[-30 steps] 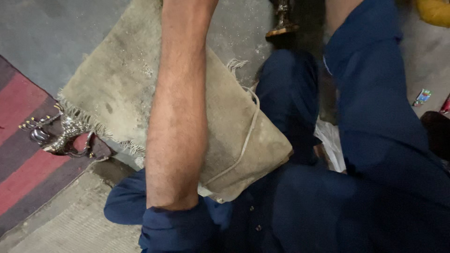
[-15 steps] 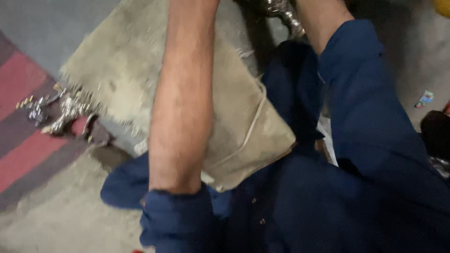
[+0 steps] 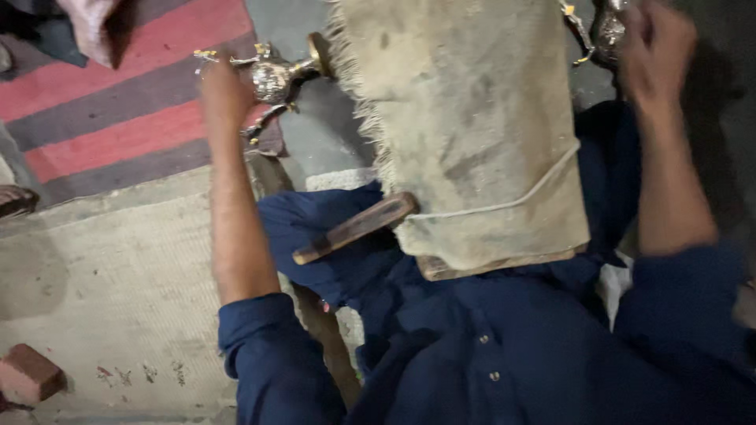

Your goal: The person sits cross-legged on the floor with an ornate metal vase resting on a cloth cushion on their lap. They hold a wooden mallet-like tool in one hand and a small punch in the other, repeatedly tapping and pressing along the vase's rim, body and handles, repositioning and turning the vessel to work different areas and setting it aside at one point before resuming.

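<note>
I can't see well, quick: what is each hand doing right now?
Left hand: reaching onto the small metal figure; grip cannot be told.
Right hand: blurred beside a shiny metal piece; cannot tell.

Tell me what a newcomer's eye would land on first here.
The frayed burlap-wrapped board, tied with a cord, fills the centre, lying across the lap. At upper left the left hand reaches a shiny ornate metal piece at the edge of a red-and-grey striped mat. At upper right the right hand is at a second metal piece; its grip is too blurred to judge.
</note>
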